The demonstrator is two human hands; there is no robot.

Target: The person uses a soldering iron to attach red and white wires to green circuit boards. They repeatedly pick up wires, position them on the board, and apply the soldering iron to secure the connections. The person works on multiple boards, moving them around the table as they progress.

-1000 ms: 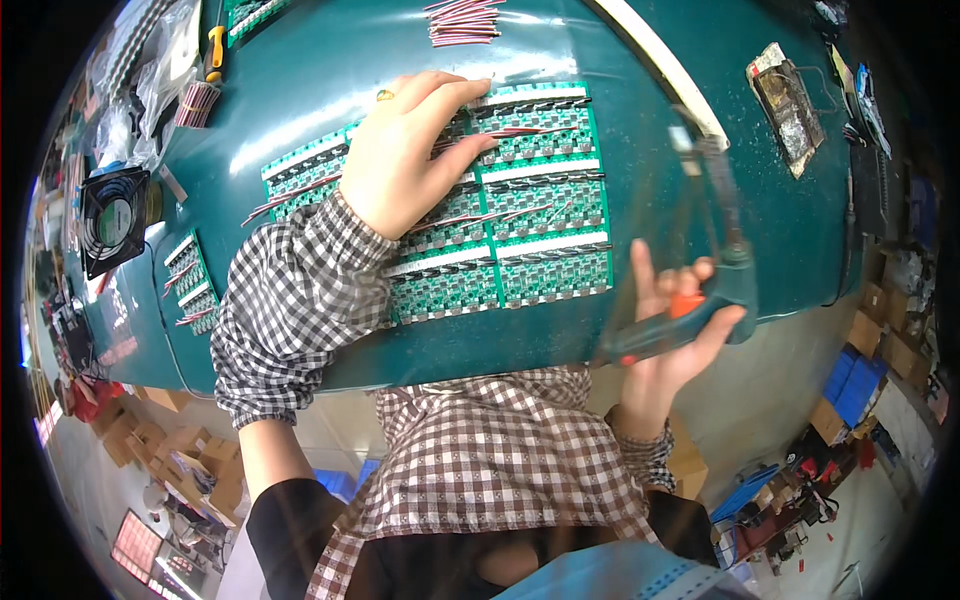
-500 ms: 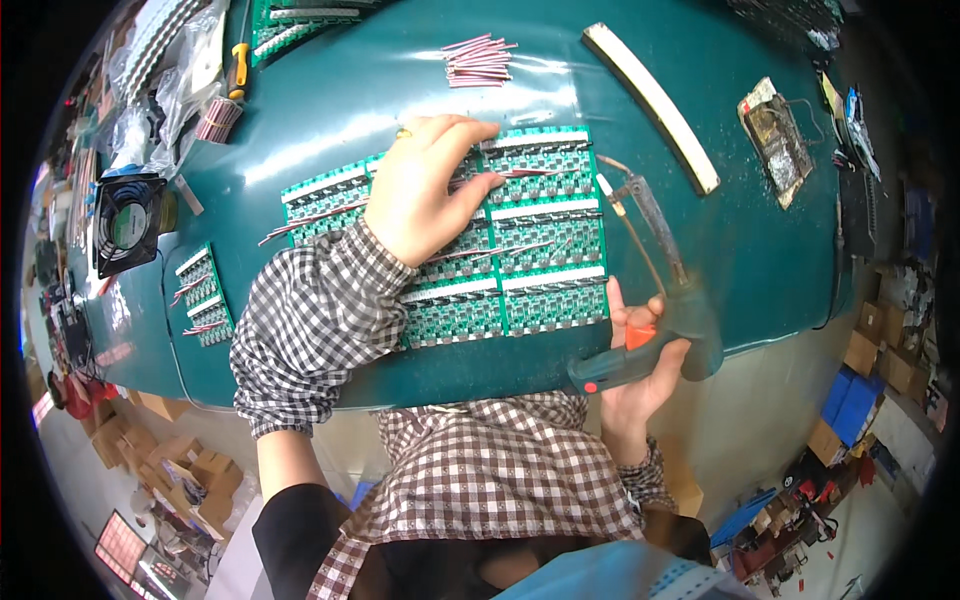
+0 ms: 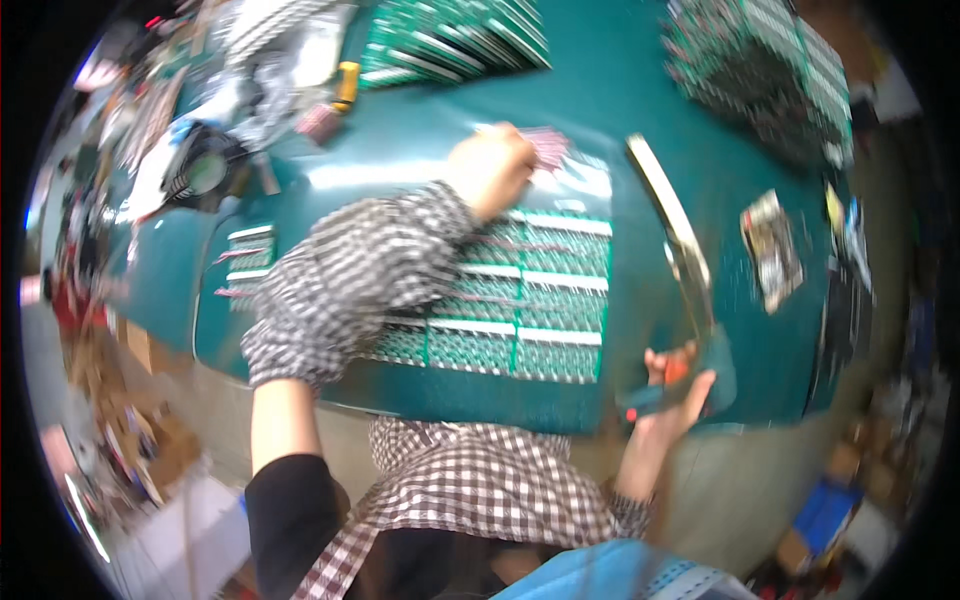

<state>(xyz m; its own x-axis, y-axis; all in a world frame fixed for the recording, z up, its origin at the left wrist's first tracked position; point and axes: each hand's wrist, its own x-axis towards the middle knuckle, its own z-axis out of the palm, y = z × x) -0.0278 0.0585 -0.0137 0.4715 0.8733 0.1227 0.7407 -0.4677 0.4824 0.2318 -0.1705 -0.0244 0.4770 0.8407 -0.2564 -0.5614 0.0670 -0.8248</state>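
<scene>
A soldering gun (image 3: 722, 368) with a dark green body, an orange trigger and a long metal tip is gripped in my right hand (image 3: 665, 425), off the right side of the circuit boards. My left hand (image 3: 490, 170) is above the far edge of the green circuit board panel (image 3: 560, 335), right beside a small pile of pink-red wires (image 3: 548, 146). Motion smears its fingers, so I cannot see whether they touch the wires. White strips and several thin wires lie across the panel, and my left sleeve covers its left part.
A long pale strip (image 3: 652, 180) lies right of the panel, with a stained solder block (image 3: 772, 250) further right. Stacked green boards (image 3: 455, 45) stand at the back, more boards (image 3: 815, 70) at back right. A black fan (image 3: 205, 170) and a small board (image 3: 250, 255) are left.
My left hand has left the boards and moved away from me to the wire pile. My right hand has drawn the soldering gun rightward from the panel. The view has shifted, showing more of the back.
</scene>
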